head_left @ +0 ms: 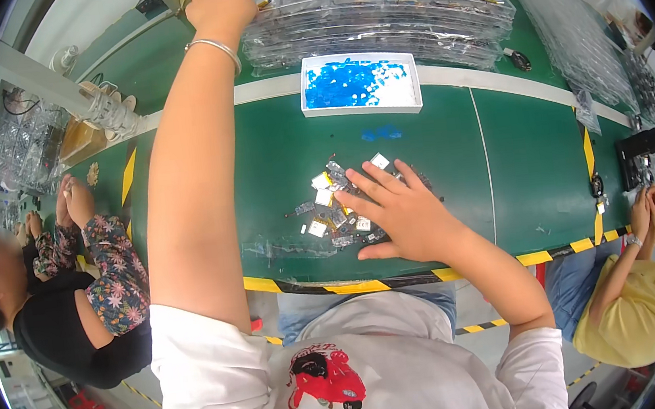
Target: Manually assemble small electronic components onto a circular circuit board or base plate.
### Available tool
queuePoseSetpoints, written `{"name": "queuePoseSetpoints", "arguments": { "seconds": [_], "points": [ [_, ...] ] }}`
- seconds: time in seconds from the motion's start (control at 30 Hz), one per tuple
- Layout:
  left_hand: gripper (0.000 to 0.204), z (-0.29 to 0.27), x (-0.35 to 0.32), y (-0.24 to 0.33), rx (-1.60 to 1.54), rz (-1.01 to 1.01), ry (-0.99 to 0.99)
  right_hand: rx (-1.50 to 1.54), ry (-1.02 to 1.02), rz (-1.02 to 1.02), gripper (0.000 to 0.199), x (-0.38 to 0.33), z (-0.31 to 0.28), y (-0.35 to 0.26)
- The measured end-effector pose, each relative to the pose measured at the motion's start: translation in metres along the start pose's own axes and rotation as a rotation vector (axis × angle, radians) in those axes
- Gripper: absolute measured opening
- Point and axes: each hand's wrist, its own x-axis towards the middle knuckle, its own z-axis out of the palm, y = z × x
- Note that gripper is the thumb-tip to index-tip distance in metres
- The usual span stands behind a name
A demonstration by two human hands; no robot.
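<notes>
My right hand [405, 216] flat, fingers spread on unsorted small parts [340, 207]; left hand [220, 6] far, seemingly clutching something; white tray [403, 85] part-filled; sorting barely begun.

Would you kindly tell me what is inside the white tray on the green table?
The white tray holds a heap of small blue pieces, mostly at its left; its right end shows white floor. Whatever lies beneath the heap is covered.
</notes>
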Motion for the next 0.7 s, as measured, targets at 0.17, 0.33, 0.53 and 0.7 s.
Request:
{"name": "queuePoseSetpoints", "arguments": {
  "seconds": [0.17,0.33,0.53,0.7],
  "points": [
    [0.048,0.008,0.018,-0.002,0.027,-0.032,-0.323,0.155,0.184,0.085,0.071,-0.001,-0.010,0.017],
    [0.039,0.017,0.025,-0.019,-0.164,-0.038,-0.216,0.155,0.548,0.222,0.035,-0.008,-0.017,0.038],
    [0.013,-0.029,-0.053,-0.006,-1.505,0.109,-0.119,0.248,0.771,0.336,0.010,-0.011,-0.032,0.051],
    [0.009,-0.021,-0.181,0.028,-1.951,-0.171,-0.871,0.653,0.687,0.334,0.014,0.024,-0.046,0.031]
  ]
}}
